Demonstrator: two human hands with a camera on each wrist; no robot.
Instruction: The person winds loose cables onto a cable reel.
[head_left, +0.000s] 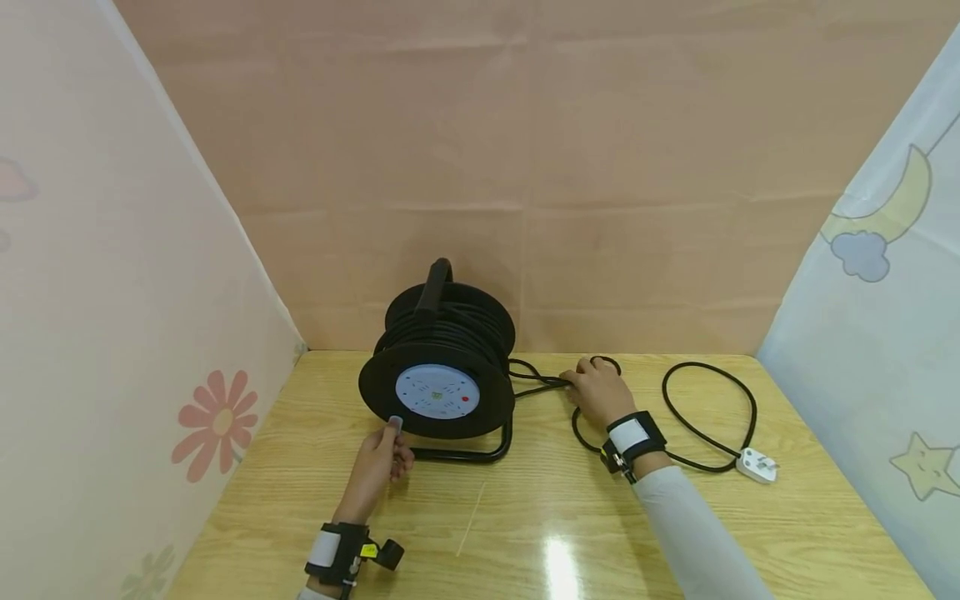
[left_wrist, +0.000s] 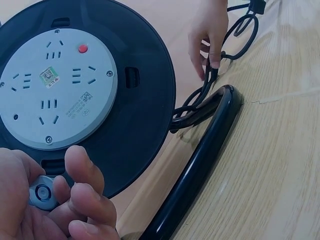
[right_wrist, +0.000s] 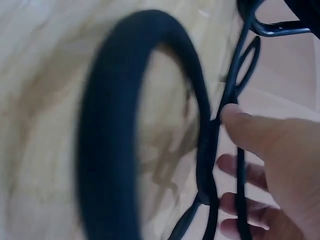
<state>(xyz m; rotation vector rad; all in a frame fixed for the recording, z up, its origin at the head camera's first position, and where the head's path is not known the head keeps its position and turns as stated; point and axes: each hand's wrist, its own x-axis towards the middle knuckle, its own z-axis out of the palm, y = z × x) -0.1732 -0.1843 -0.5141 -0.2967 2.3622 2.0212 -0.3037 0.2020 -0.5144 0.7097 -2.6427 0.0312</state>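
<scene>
A black cable reel with a pale round socket panel stands upright at the back of the table. My left hand pinches the grey knob at the lower edge of the reel's front disc, thumb and forefinger on it, other fingers curled loosely. To the right of the reel, my right hand holds strands of black cable between thumb and fingers. In the right wrist view the thumb lies over the strands, and one cable loop looms close to the camera.
The reel's tube stand rests on the wooden table. A cable loop ends in a white plug at the right. Walls of brown paper and printed cloth enclose the table.
</scene>
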